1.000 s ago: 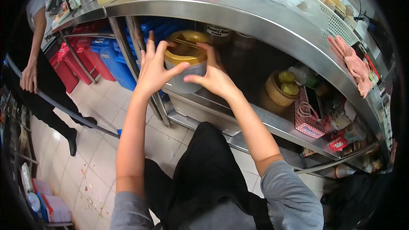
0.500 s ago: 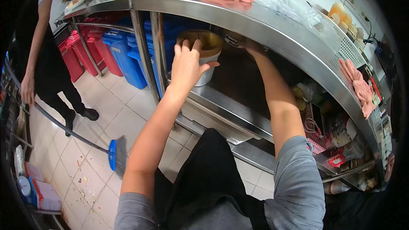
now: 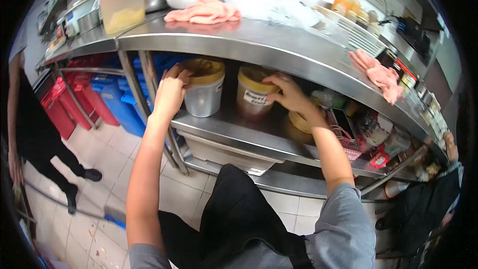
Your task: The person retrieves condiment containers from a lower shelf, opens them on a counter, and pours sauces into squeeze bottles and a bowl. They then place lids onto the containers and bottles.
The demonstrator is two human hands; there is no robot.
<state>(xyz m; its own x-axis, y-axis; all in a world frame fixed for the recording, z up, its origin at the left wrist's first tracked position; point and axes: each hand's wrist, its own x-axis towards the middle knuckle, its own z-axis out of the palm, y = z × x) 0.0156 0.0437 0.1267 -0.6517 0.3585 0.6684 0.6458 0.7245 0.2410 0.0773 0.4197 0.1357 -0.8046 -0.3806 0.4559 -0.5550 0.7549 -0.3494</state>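
Note:
On the shelf under the steel counter stands a pale plastic bucket (image 3: 203, 101) with a yellow rim. My left hand (image 3: 172, 91) is at its left side, fingers curled against the rim. To the right of it is a second tub (image 3: 255, 106), with a yellow rim, a white label with dark lettering and reddish-brown contents showing through. My right hand (image 3: 290, 94) grips this tub's right side near the rim, thumb and fingers apart around it. Below my right wrist sits a low yellow-lidded container (image 3: 300, 121), partly hidden by the forearm.
The steel counter (image 3: 164, 43) overhangs the shelf, with pink cloths (image 3: 204, 11) on it. Blue bins (image 3: 117, 102) and red bins (image 3: 74, 105) stand left. A person (image 3: 35, 119) holds a broom (image 3: 113, 216) there. A pink basket (image 3: 348, 144) is on the shelf; another person (image 3: 423, 209) is at right.
The labelled tub, deep under the counter before, is now nearer the shelf front with my right hand at its rim. My left hand has shifted to the bucket's left side. The view has turned right.

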